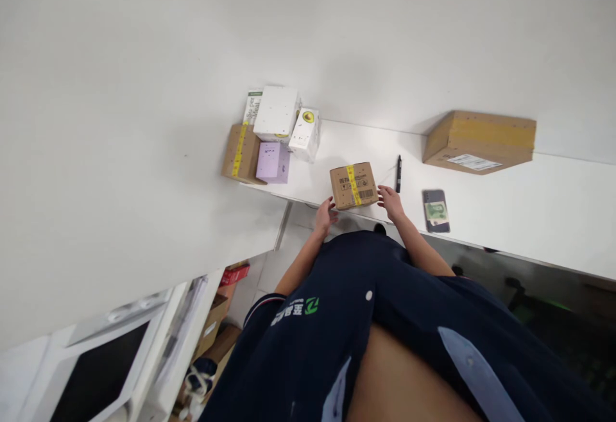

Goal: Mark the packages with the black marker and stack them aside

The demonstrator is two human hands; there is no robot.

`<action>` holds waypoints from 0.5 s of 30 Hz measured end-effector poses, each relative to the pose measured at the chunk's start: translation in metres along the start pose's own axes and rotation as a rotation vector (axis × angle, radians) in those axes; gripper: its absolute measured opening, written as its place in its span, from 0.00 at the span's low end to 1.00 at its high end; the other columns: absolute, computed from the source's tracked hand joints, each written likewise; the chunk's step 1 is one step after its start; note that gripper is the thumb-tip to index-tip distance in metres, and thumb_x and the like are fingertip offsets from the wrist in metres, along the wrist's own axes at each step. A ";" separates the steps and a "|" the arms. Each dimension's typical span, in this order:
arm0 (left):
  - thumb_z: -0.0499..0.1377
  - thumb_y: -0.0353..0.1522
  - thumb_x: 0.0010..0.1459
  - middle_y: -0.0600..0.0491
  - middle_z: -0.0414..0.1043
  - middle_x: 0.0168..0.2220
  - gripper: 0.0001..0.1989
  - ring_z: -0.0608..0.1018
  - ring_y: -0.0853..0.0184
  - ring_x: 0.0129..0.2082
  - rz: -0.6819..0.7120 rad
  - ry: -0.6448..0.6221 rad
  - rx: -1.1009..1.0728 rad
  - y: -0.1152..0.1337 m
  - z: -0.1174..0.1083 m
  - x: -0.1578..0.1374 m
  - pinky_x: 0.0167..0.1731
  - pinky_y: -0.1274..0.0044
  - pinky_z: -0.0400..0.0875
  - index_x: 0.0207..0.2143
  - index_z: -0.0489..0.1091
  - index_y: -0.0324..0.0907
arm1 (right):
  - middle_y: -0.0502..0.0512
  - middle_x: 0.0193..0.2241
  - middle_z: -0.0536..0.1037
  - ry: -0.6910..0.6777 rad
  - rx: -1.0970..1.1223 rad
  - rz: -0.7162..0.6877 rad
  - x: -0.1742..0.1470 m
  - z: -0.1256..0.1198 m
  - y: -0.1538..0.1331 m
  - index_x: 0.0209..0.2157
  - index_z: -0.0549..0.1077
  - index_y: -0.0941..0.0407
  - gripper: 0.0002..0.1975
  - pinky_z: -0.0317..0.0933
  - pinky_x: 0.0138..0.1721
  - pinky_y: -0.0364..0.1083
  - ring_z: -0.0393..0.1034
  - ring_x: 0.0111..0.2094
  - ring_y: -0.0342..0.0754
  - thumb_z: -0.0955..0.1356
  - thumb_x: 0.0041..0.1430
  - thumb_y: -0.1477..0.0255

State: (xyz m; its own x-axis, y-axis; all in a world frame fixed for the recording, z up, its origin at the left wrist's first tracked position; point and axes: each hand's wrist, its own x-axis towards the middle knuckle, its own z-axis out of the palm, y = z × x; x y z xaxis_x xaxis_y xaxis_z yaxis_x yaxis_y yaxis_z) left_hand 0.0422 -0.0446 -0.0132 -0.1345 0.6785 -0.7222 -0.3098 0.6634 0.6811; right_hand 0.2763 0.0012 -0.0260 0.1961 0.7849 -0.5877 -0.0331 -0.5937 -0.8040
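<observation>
A small brown cardboard box (341, 186) with a strip of yellow tape over its top sits near the front edge of the white table (332, 141). At its left front corner is my left hand (325, 218), fingers apart, close beside the cardboard. On the other side my right hand (391, 203) has its fingers stretched toward the box's right side. Whether either hand touches the box I cannot tell; neither grips it. A black marker (398, 174) lies just beyond my right hand.
On the left stand a taped brown box (249, 159), a lilac box (272, 164), a large white box (276, 113) and a white box with an avocado picture (304, 136). To the right are a phone with a banknote (436, 211) and a larger carton (486, 140) against the wall.
</observation>
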 end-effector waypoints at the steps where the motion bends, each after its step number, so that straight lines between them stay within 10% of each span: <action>1: 0.53 0.49 0.61 0.44 0.72 0.55 0.29 0.77 0.66 0.35 -0.002 -0.014 0.009 0.003 0.002 -0.001 0.31 0.76 0.69 0.61 0.67 0.47 | 0.55 0.42 0.78 -0.020 -0.009 -0.002 -0.002 0.003 -0.005 0.44 0.75 0.53 0.19 0.63 0.31 0.42 0.71 0.33 0.44 0.66 0.52 0.59; 15: 0.55 0.42 0.62 0.55 0.70 0.60 0.26 0.73 0.62 0.58 0.257 -0.072 0.064 0.030 0.004 0.007 0.52 0.70 0.66 0.62 0.65 0.56 | 0.51 0.42 0.79 -0.193 0.068 -0.178 0.008 0.028 -0.038 0.44 0.75 0.50 0.23 0.64 0.36 0.46 0.70 0.41 0.48 0.67 0.50 0.53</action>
State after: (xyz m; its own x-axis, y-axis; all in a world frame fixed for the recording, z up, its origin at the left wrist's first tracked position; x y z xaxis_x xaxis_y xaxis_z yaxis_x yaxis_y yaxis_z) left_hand 0.0360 -0.0190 0.0027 -0.1333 0.8464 -0.5156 -0.2135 0.4835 0.8489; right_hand 0.2513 0.0349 -0.0030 0.0149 0.8991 -0.4374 -0.0820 -0.4349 -0.8967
